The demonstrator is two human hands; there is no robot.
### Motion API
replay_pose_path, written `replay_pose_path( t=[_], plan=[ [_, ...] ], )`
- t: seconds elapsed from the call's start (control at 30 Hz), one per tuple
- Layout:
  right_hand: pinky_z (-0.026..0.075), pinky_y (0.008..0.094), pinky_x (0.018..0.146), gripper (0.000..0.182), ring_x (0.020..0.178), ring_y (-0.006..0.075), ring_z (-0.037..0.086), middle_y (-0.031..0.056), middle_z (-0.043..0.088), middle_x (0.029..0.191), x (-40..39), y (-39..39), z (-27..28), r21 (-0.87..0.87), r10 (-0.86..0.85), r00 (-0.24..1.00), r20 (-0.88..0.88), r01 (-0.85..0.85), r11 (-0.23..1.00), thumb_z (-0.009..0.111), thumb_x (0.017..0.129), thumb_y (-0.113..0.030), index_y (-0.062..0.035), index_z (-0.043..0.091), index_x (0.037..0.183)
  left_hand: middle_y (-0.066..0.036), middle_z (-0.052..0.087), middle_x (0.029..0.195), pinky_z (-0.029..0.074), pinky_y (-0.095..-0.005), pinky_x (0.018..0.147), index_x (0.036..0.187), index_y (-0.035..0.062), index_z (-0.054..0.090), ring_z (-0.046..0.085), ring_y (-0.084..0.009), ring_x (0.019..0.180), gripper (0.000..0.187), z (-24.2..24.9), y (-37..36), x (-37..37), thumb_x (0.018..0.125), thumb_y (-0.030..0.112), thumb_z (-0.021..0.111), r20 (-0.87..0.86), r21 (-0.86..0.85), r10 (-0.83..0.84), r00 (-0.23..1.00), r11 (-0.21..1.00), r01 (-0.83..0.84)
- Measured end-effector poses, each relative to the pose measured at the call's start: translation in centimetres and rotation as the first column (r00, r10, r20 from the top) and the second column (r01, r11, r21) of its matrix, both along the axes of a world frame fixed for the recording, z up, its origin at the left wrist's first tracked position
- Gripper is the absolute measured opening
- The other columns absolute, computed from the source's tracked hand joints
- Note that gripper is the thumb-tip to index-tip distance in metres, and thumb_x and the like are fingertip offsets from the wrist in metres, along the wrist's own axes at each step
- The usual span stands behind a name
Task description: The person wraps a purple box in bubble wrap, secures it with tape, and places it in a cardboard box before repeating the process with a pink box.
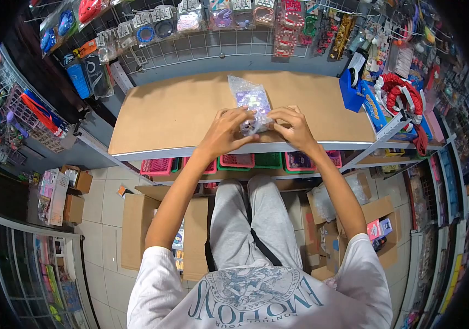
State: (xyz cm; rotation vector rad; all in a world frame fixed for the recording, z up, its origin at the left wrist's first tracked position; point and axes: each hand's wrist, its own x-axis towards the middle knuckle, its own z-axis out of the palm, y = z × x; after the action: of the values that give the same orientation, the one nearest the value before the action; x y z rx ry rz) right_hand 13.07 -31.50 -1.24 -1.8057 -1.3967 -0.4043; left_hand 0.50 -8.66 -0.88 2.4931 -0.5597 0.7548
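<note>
A clear plastic packet (pixel 253 101) with purple and whitish contents lies on the brown shelf top (pixel 174 112), near its front edge. What exactly is inside it I cannot make out. My left hand (pixel 228 130) has its fingers curled on the packet's lower left side, thumb towards the front edge. On the lower right side, the bent fingers of my right hand (pixel 292 129) pinch the plastic. Part of the packet's lower end is hidden by the fingers.
A blue holder (pixel 351 90) and red braided items (pixel 399 93) stand at the right end. Pink baskets (pixel 156 166) sit on the shelf below. Open cardboard boxes (pixel 136 225) flank my legs. Hanging packets (pixel 189 21) line the wire rack behind.
</note>
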Motion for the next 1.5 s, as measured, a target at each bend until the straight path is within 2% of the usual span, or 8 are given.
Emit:
replay_pose_path(
  t=[0.23,0.37,0.67,0.83,1.13,1.27,1.37,1.5],
  plan=[
    [0.048,0.0377,0.089,0.021,0.099,0.0285,0.067,0.0124,0.073,0.100,-0.7,0.6,0.8,0.042,-0.031,0.984,-0.175,0.039,0.998,0.076,0.087,-0.016,-0.0014,0.072,0.101,-0.020,0.064,0.134,0.045,-0.0473,0.105,0.125,0.0049,0.064,0.059,-0.0380,0.126,0.040,-0.4,-0.3,0.2,0.089,0.018,0.077,0.027,-0.125,0.014,1.000,0.992,-0.010],
    [0.050,0.0335,0.081,0.023,0.096,0.0226,0.067,0.0127,0.071,0.108,-0.2,1.1,0.6,0.081,0.033,0.943,-0.332,-0.006,0.997,0.077,0.090,-0.018,0.0007,0.073,0.102,-0.023,0.064,0.133,0.051,-0.0467,0.099,0.127,0.0027,0.065,0.063,-0.0413,0.119,0.040,-1.1,-0.6,0.6,0.090,0.015,0.076,0.061,-0.215,0.017,0.998,0.977,-0.003],
    [0.043,0.0236,0.075,0.027,0.082,0.0068,0.051,0.0033,0.062,0.112,0.0,2.7,-1.3,0.197,0.087,0.820,-0.565,0.031,0.980,0.074,0.095,-0.025,0.0020,0.073,0.101,-0.021,0.068,0.086,0.054,-0.0412,0.087,0.093,-0.0056,0.061,0.071,-0.0338,0.105,0.020,-0.2,-2.0,0.6,0.092,0.008,0.075,-0.081,-0.432,0.064,0.995,0.897,-0.093],
    [0.041,0.0240,0.072,0.027,0.080,0.0072,0.048,0.0013,0.063,0.108,0.5,2.9,-1.1,0.153,0.079,0.820,-0.566,0.010,0.988,0.073,0.096,-0.025,0.0015,0.073,0.100,-0.021,0.068,0.090,0.055,-0.0397,0.082,0.090,-0.0058,0.059,0.071,-0.0308,0.099,0.019,-1.0,-2.4,1.0,0.093,0.007,0.072,0.007,-0.467,0.109,0.994,0.879,-0.093],
    [0.052,0.0254,0.079,0.023,0.087,0.0113,0.065,0.0073,0.073,0.096,0.8,3.3,0.6,0.270,0.258,0.478,-0.839,-0.045,0.962,0.079,0.090,-0.015,0.0018,0.074,0.104,-0.022,0.068,0.096,0.057,-0.0414,0.077,0.091,-0.0050,0.058,0.070,-0.0316,0.107,0.018,-1.6,-3.1,1.3,0.095,0.008,0.070,0.006,-0.525,0.148,0.989,0.843,-0.122],
    [0.053,0.0254,0.079,0.023,0.087,0.0113,0.066,0.0076,0.073,0.096,1.3,3.3,0.7,0.245,0.243,0.463,-0.853,-0.057,0.968,0.081,0.088,-0.014,0.0023,0.073,0.103,-0.021,0.068,0.091,0.051,-0.0410,0.065,0.093,-0.0036,0.058,0.064,-0.0336,0.072,0.022,-1.9,-3.2,1.6,0.092,0.013,0.073,0.104,-0.519,0.164,0.981,0.850,-0.087],
    [0.052,0.0242,0.076,0.023,0.085,0.0103,0.065,0.0067,0.073,0.094,1.5,3.3,0.6,0.258,0.259,0.445,-0.857,-0.063,0.964,0.082,0.087,-0.014,0.0020,0.073,0.102,-0.021,0.068,0.089,0.051,-0.0423,0.068,0.093,-0.0021,0.060,0.064,-0.0347,0.075,0.024,-0.2,-4.1,1.1,0.090,0.017,0.076,-0.031,-0.540,0.242,0.970,0.812,-0.220],
    [0.050,0.0224,0.069,0.023,0.078,0.0076,0.062,0.0038,0.071,0.089,0.6,2.8,2.8,0.162,0.157,0.502,-0.850,-0.034,0.986,0.082,0.086,-0.014,0.0014,0.073,0.102,-0.017,0.069,0.088,0.051,-0.0427,0.075,0.094,0.0002,0.066,0.064,-0.0329,0.081,0.029,-0.6,-4.4,2.2,0.086,0.024,0.080,0.098,-0.521,0.291,0.952,0.830,-0.200]
  ],
)
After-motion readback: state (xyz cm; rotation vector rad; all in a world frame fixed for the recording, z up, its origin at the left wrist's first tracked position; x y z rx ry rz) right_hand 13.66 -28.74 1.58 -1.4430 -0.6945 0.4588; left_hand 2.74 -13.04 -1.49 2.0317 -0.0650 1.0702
